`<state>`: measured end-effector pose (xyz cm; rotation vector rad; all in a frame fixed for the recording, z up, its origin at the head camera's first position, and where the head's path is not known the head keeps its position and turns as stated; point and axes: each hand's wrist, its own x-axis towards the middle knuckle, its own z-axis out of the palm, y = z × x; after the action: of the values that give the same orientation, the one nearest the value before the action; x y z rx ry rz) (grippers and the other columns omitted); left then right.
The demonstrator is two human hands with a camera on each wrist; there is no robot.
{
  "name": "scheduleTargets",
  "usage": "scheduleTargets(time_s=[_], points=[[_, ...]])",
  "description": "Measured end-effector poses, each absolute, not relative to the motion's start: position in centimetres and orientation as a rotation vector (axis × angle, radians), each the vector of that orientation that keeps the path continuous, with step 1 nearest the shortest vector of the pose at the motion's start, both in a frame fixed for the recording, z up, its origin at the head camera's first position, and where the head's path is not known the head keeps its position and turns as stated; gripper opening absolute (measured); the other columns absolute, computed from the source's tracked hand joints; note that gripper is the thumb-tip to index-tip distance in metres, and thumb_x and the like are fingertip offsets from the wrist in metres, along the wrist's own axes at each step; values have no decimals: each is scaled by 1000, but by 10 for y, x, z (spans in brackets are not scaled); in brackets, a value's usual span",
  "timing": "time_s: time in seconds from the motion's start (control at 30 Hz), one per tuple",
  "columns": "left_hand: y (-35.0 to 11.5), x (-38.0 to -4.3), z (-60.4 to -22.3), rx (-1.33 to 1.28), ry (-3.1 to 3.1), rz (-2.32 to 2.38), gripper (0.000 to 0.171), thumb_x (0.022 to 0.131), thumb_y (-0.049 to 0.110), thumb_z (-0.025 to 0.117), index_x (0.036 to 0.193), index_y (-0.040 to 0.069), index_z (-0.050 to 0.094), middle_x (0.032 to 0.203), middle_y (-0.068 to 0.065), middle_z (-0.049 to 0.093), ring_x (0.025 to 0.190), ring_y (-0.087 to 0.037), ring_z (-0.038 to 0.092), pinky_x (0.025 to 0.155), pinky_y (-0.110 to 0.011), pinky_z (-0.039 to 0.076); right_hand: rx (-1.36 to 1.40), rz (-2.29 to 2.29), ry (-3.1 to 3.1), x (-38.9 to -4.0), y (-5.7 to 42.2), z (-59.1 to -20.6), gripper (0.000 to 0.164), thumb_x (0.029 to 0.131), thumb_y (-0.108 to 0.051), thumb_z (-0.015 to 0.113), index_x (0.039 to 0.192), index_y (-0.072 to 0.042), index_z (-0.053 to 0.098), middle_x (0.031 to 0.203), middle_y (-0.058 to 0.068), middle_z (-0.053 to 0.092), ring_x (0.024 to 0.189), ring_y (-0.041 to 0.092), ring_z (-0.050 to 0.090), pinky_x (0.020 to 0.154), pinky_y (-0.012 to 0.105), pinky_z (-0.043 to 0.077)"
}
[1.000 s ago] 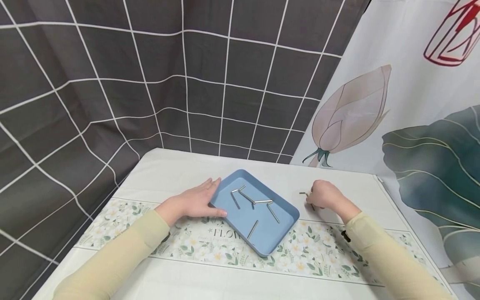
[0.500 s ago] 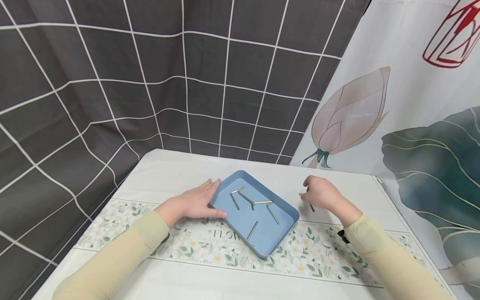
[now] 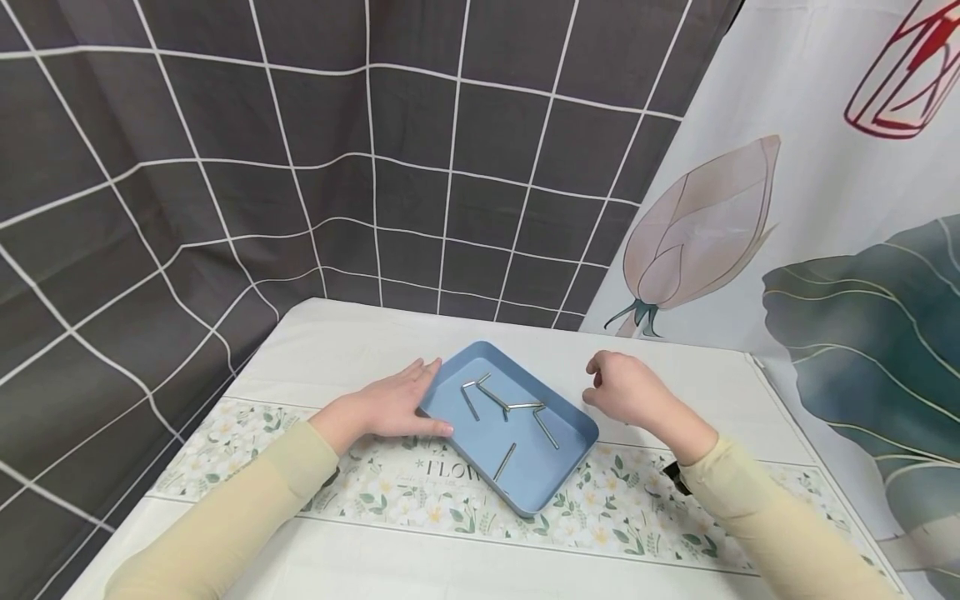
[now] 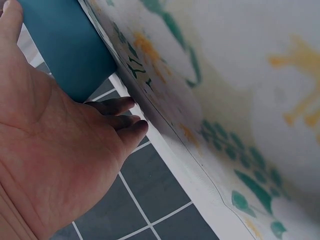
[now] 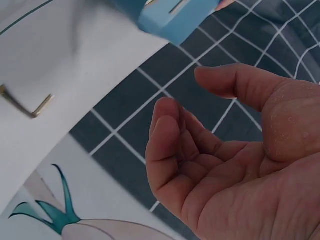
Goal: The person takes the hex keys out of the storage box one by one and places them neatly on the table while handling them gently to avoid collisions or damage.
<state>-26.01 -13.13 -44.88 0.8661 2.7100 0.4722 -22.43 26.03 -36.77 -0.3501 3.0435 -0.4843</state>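
Note:
A shallow blue tray [image 3: 543,475] lies at an angle on the table, with several L-shaped metal hex keys [image 3: 546,427] spread over its floor. My left hand [image 3: 393,404] rests against the tray's left corner, fingers and thumb extended along its outer sides. In the left wrist view the palm faces the blue tray wall [image 4: 70,47]. To the right of the tray, my right hand [image 3: 630,387] hovers with loosely bent fingers and nothing between them. One more hex key [image 5: 34,115] lies on the white cloth in the right wrist view; the head view hides it behind the hand.
A white tablecloth with a floral band [image 3: 600,500] covers the table. Behind it hangs a dark grid-patterned curtain [image 3: 405,192], and a white curtain with a flower print [image 3: 697,225] hangs at the right.
My right hand has let go of the hex key on the cloth and shifted left toward the tray, its fingers spreading apart. The left hand and tray have stayed still.

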Motion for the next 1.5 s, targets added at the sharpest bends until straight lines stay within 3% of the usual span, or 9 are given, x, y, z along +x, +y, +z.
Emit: scheduleTargets(time_s=[0.47, 0.87, 1.27, 1.5], points=[[-131, -256, -445, 854, 2708, 476, 131, 96, 83, 65, 177, -3, 9, 184, -22, 16, 171, -42, 12, 136, -58, 22, -396, -473, 3018, -214, 238, -368, 33, 95, -11, 78, 120, 7, 70, 92, 7, 67, 77, 22, 60, 74, 44, 56], [-131, -257, -446, 865, 2706, 485, 129, 97, 81, 65, 177, -3, 8, 184, -23, 15, 170, -43, 12, 136, -59, 22, -446, -457, 2971, -209, 223, -375, 40, 92, -13, 79, 124, 8, 67, 97, 7, 64, 80, 22, 59, 73, 41, 56], [-131, -259, -447, 859, 2707, 473, 130, 96, 83, 64, 178, -1, 7, 184, -22, 14, 171, -41, 11, 136, -58, 21, -397, -404, 2946, -208, 208, -389, 47, 91, -15, 83, 128, 9, 66, 108, 13, 66, 87, 22, 65, 77, 42, 63], [-131, -260, -448, 864, 2708, 460, 130, 96, 84, 63, 178, 0, 6, 184, -21, 13, 171, -41, 10, 136, -57, 20, -428, -319, 2940, -207, 204, -394, 52, 89, -18, 84, 128, 11, 65, 103, 13, 63, 87, 23, 62, 76, 42, 63]])
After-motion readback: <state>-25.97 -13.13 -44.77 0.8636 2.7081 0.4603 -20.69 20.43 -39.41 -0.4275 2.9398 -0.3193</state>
